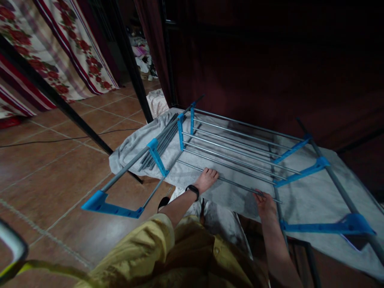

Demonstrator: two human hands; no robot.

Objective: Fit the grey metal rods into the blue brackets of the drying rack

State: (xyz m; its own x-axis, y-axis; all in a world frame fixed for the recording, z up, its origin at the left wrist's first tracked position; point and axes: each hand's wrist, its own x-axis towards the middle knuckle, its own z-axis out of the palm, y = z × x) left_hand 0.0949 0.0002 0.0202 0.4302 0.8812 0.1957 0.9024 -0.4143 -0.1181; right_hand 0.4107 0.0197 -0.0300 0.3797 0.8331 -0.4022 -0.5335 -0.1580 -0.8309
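Observation:
My left hand (207,180), with a dark band on the wrist, is closed around a thin grey metal rod (237,184). Near that rod's right end, the fingers of my right hand (265,202) are closed on it too. The rod lies along the near side of a partly assembled rack (231,141), whose parallel metal rods run between blue plastic brackets. Close to the rod's left end is one blue bracket (158,158); a longer blue bracket (318,228) sits right of my right hand. Loose grey rods (163,140) lie bundled at the left.
A grey blanket (126,154) covers the surface beneath the rack. What looks like a phone (357,241) lies partly under the right bracket. Dark poles (75,120) stand at the left over a tiled floor (45,168) with a cable. Flowered curtains (60,48) hang behind.

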